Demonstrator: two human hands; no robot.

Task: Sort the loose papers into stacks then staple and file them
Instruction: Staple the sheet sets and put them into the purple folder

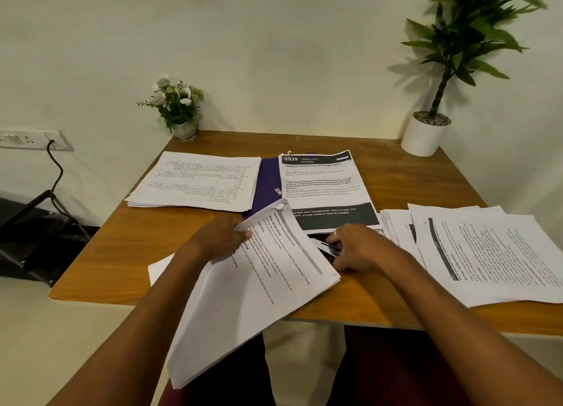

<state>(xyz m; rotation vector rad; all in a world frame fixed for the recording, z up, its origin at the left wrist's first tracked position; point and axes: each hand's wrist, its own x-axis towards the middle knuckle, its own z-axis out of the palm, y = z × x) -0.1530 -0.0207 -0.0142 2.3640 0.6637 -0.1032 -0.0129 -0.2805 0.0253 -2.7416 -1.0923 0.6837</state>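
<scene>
My left hand (224, 238) grips a stack of printed papers (259, 287) near its top corner, holding it tilted over the table's front edge. Beside that stack my right hand (356, 247) has its fingers curled round a dark stapler (327, 247) lying on the wooden table (396, 174); most of the stapler is hidden. A purple file folder (268, 183) lies at the centre, with a stapled set headed "2939 Dining Area" (323, 186) on its right half. A stack of table-form sheets (195, 181) overlaps its left edge. Loose printed sheets (487, 253) are spread at the right.
A small pot of white flowers (176, 107) stands at the table's back left corner and a tall plant in a white pot (426, 134) at the back right. A wall socket with a black cable (51, 149) is at the left. One sheet (160, 268) lies under my left forearm.
</scene>
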